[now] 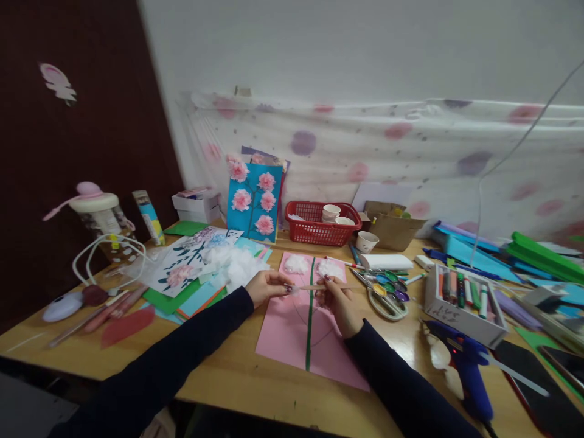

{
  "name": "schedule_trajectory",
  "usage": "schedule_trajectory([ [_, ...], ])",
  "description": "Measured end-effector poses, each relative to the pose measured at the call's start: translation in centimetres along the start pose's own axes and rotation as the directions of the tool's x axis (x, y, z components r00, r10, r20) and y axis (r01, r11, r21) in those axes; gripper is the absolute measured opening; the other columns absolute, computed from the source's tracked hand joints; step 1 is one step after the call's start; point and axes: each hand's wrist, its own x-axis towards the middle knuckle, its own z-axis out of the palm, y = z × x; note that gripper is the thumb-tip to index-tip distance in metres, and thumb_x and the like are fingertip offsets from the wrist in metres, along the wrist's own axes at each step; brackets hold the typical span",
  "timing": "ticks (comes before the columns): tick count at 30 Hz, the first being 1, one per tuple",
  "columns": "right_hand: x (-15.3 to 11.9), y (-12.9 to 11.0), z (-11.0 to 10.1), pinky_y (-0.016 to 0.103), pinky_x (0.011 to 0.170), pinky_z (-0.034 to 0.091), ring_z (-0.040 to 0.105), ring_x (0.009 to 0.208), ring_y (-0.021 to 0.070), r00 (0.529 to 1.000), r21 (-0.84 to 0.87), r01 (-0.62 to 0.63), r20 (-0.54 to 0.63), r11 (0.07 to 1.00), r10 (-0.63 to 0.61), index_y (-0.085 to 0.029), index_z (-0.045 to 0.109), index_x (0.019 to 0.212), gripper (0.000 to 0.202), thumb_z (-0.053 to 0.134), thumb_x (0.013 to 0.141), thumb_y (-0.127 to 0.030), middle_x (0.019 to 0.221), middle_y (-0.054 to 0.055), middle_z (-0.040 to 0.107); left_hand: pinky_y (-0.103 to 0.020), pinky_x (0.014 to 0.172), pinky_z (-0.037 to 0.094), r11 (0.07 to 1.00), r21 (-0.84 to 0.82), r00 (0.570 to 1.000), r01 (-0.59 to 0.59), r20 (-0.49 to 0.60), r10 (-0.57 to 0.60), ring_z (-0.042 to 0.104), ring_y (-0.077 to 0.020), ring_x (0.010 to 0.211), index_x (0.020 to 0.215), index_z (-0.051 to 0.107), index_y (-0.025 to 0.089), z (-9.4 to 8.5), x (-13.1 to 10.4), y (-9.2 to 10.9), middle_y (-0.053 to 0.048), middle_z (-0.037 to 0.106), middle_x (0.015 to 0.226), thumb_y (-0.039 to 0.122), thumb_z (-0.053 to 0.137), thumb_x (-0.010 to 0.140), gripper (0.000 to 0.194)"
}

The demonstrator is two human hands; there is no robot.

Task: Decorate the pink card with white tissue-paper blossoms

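Observation:
Over a pink sheet of paper (pixel 285 331), my right hand (pixel 340 304) pinches a thin wooden stick (pixel 312 286) held nearly level. My left hand (pixel 267 288) is closed in a pinch at the stick's other end, on a small whitish tuft that looks like cotton. A green stripe (pixel 309 328) runs down the middle of the paper, with thin drawn lines beside it. Two white cotton puffs, a left puff (pixel 296 263) and a right puff (pixel 331 268), lie on its upper part. My right hand partly hides the right side.
Loose cotton (pixel 235 264) lies left on coloured papers. Behind stand a blue flower card (pixel 246 207) and a red basket (pixel 319 232) with paper cups. To the right are scissors (pixel 387 307), a marker box (pixel 460 313), a blue glue gun (pixel 468 359) and a phone (pixel 524 383).

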Motion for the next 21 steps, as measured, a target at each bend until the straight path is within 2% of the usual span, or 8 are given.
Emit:
schedule_trajectory([
  [4, 0.11, -0.06, -0.11, 0.018, 0.041, 0.034, 0.046, 0.04, 0.0068, 0.999, 0.039, -0.024, -0.044, 0.999, 0.025, -0.016, 0.056, 0.068, 0.039, 0.074, 0.059, -0.049, 0.052, -0.001, 0.058, -0.025, 0.063, 0.048, 0.999, -0.037, 0.999, 0.038, -0.008, -0.039, 0.064, -0.0134, 0.064, 0.076, 0.064, 0.009, 0.04, 0.03, -0.18, -0.005, 0.069, 0.07, 0.022, 0.086, 0.04, 0.044],
  [14, -0.19, 0.22, 0.16, 0.019, 0.043, 0.037, 0.049, 0.044, 0.0078, 0.999, -0.019, -0.012, 0.047, 1.0, 0.013, -0.016, 0.059, 0.072, 0.038, 0.071, 0.065, -0.051, 0.057, 0.0, 0.06, -0.022, 0.064, 0.046, 0.999, 0.001, 0.999, 0.048, 0.02, -0.048, 0.063, -0.0112, 0.063, 0.083, 0.065, 0.009, 0.11, -0.03, -0.4, -0.003, 0.068, 0.067, 0.02, 0.085, 0.043, 0.046],
  [21, -0.28, 0.33, 0.15, 0.021, 0.041, 0.037, 0.048, 0.042, 0.0087, 0.997, -0.045, 0.001, 0.072, 0.999, 0.003, -0.016, 0.06, 0.07, 0.036, 0.07, 0.065, -0.05, 0.053, 0.0, 0.058, -0.026, 0.069, 0.048, 0.998, -0.021, 0.998, 0.059, 0.022, -0.058, 0.066, -0.0148, 0.069, 0.082, 0.064, 0.009, 0.08, -0.02, -0.27, -0.006, 0.07, 0.075, 0.018, 0.086, 0.042, 0.047],
])
